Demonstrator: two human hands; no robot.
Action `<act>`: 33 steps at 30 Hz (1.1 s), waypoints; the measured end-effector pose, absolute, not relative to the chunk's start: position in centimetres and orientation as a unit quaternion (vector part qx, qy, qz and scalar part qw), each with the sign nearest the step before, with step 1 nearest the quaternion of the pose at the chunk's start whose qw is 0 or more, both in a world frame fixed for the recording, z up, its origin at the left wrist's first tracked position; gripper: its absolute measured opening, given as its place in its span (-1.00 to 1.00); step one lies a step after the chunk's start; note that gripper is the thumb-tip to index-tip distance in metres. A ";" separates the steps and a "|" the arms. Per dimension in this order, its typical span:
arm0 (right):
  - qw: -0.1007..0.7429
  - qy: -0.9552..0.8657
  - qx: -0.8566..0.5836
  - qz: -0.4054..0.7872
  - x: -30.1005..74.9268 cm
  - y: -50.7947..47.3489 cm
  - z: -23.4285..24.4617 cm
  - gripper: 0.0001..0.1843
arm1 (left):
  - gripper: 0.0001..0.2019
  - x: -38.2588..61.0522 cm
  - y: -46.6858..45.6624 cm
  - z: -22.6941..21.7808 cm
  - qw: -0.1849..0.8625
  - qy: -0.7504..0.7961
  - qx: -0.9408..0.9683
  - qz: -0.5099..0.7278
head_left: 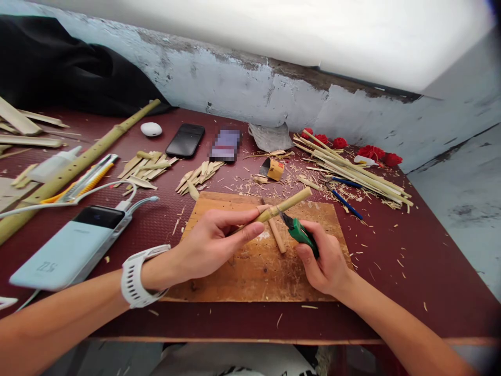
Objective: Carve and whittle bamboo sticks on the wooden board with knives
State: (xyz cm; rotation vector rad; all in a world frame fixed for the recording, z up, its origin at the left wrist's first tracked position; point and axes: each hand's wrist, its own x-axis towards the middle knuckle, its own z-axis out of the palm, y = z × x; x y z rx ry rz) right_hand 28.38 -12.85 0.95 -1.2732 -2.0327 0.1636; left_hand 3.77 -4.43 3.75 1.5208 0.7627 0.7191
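Between the thumb and fingers of my left hand (219, 237), a thin bamboo stick (293, 200) is pinched, its far end pointing up and to the right. My right hand (323, 258) is wrapped round a green-handled utility knife (302, 235). The knife's tip touches or nearly touches the bamboo close to a joint, just beyond my left fingertips. Both hands are over a worn wooden board (250, 277). Under the bamboo, a tool with a wooden handle (277, 237) lies on the board; its upper end is partly hidden.
A dark red table (415, 282) holds a bamboo flute (97, 149), a light blue power bank (70, 245), two phones (186, 140), piles of bamboo slips (151, 167), bundled bamboo strips (352, 167), blue-handled pliers (347, 203), sandpaper (273, 169), red flowers (371, 152) and scattered shavings.
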 end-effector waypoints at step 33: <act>0.374 -0.789 -0.481 0.083 28.9 -12.8 0.9 -0.71 | -0.53 3.3 -4.0 4.0 0.695 0.281 0.591 0.299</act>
